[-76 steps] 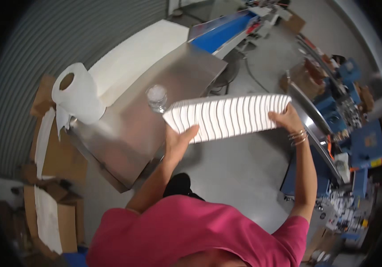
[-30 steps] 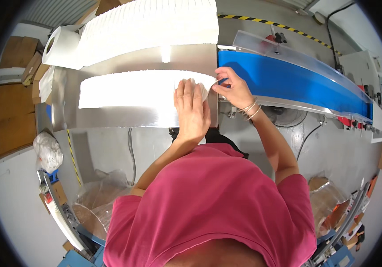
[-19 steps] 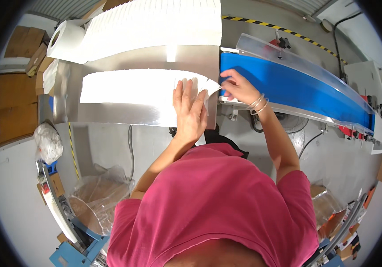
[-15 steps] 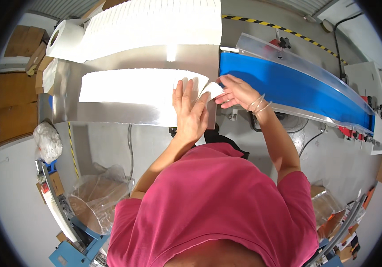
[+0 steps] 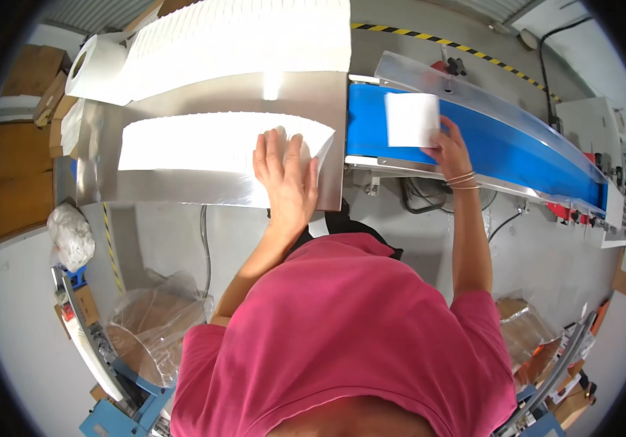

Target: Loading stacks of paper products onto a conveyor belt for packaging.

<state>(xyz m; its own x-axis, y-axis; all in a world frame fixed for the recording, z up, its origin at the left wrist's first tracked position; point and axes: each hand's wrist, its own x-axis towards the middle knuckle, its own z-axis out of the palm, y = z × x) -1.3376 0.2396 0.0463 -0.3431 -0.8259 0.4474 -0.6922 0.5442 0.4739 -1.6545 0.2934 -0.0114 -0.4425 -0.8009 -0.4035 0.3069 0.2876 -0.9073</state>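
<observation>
A long row of white sheets [image 5: 189,142], packed face to face, lies along a metal table [image 5: 204,188]. My left hand [image 5: 287,178] rests with fingers spread on the right part of this row, where the end sheets lean over. Off to the right, my right hand [image 5: 450,149] pinches the lower right edge of a single white square sheet [image 5: 411,120]. That sheet is over the near end of a blue conveyor belt [image 5: 524,146]; whether it touches the belt, I cannot tell.
Behind the row runs a larger stack of white sheets [image 5: 240,40], with a white roll [image 5: 98,69] at its left. A clear guard [image 5: 488,98] follows the belt's far side. Cardboard boxes [image 5: 18,182] stand at left; a plastic-wrapped bundle [image 5: 156,320] sits lower left.
My right hand has moved right from the row's end, carrying one white sheet over the belt. My left hand stays on the row, its fingers slightly shifted. The whole view has moved slightly.
</observation>
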